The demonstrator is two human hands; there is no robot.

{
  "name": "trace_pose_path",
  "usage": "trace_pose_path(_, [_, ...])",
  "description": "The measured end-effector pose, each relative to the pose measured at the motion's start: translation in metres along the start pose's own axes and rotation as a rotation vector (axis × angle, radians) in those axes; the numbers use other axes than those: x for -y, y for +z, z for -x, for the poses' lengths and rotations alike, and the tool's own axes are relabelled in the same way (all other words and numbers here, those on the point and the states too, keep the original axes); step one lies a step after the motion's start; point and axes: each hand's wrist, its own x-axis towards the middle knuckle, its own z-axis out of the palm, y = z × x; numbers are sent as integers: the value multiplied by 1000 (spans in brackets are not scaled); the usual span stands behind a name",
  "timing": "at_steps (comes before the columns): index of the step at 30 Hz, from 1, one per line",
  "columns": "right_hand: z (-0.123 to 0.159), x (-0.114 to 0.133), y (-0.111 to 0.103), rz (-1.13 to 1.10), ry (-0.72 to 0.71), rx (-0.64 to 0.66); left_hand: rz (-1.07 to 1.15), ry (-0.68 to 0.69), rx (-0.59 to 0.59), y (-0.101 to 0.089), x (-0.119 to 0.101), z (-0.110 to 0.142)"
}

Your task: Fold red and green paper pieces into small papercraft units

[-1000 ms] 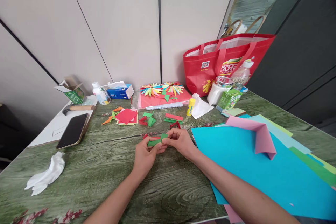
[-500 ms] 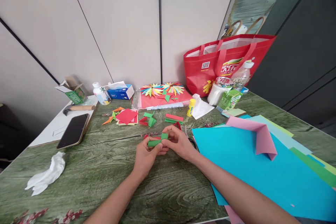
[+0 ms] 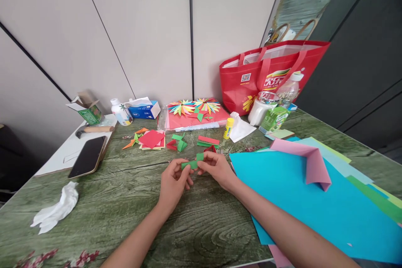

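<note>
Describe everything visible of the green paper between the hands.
The green paper is a small, narrow, matte strip that looks folded, with a squarish flap jutting up at its right end, giving a rough L shape. It is held nearly level over the wood-patterned table. The left hand pinches its left part, thumb in front; the right hand grips near the flap. Fingers hide parts of it, so its full fold cannot be told.

The one camera sits on the person's head, looking forward and down over the table [image 3: 125,205] to the wall [image 3: 141,29], left hand [image 3: 173,180] and right hand [image 3: 219,171] close, just below mid-view.
</note>
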Motion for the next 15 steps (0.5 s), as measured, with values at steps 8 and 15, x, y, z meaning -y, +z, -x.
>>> trace_pose_path(8, [1, -2, 2, -37, 80, -59, -320, 188, -40, -5, 14, 2])
trace_pose_path(15, [3, -6, 5, -48, 89, -99, -662, 697, 5, -11, 17, 2])
